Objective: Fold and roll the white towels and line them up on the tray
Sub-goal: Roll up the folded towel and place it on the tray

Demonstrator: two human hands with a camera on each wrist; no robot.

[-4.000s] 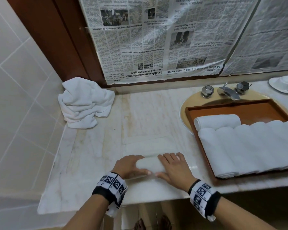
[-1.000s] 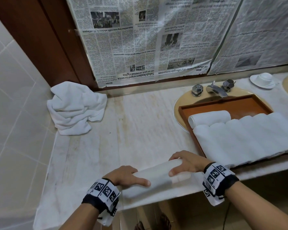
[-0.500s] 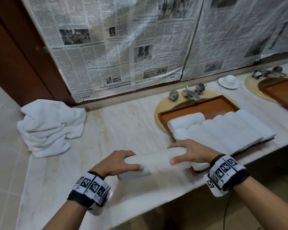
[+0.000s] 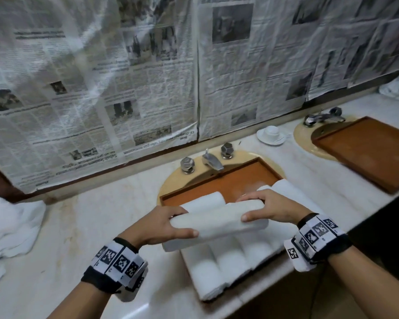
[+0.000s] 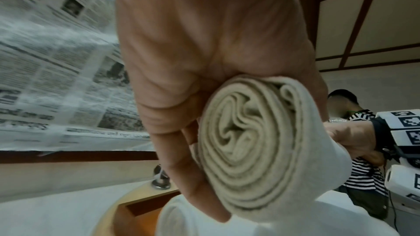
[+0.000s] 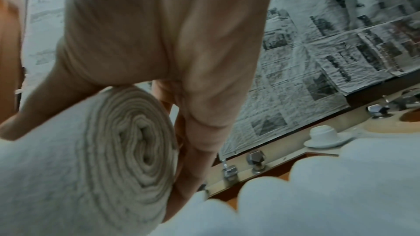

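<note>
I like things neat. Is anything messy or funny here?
Yes. One rolled towel lies sideways behind the neat row on the tray, and a crumpled towel pile sits unfolded at the counter's left end.

I'm seeing 1 rolled white towel (image 4: 219, 223) hanging crosswise at frame centre above the wooden tray (image 4: 237, 180), where more white rolls (image 4: 230, 259) are lying side by side.

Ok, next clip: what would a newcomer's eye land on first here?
Probably the tightly rolled white towel, gripped at either end by the left hand and the right hand and held crosswise above the row of rolled white towels in the brown wooden tray over the sink. Next, the crumpled newspaper sheets covering the wall behind, and the loose heap of white towels at far left on the marble counter.
</note>
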